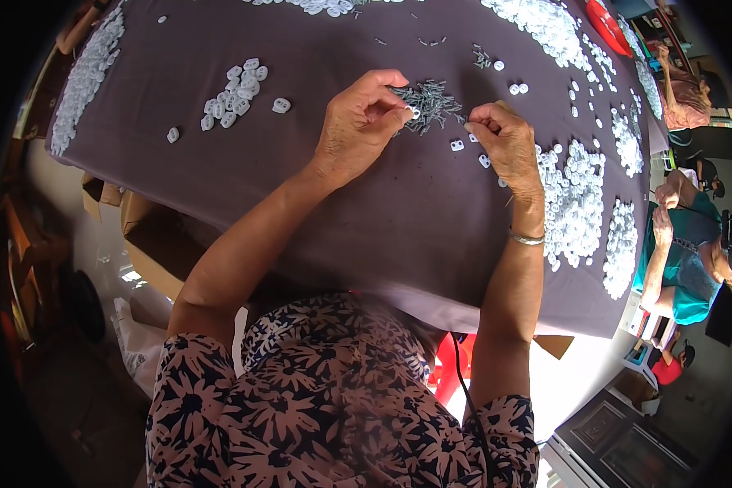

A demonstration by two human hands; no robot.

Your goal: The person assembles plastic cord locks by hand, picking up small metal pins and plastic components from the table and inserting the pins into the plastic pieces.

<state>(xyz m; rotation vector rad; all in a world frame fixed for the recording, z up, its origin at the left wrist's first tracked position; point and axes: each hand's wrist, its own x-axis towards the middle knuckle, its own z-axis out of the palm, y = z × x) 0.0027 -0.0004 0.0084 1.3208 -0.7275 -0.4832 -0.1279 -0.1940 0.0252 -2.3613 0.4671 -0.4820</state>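
My left hand is closed, pinching a small white plastic piece with holes between thumb and forefinger. Just beyond it lies a heap of small grey screws. At the heap's right edge, my right hand has thumb and forefinger pressed together. Whatever is between those fingertips is too small to make out. A few loose two-holed white pieces rest beside and partly under the right hand.
A dark cloth covers the table. White pieces form a small cluster at left and large piles at right. A red tray sits far right. Other people, one in a teal shirt, are at the right; a cardboard box stands below left.
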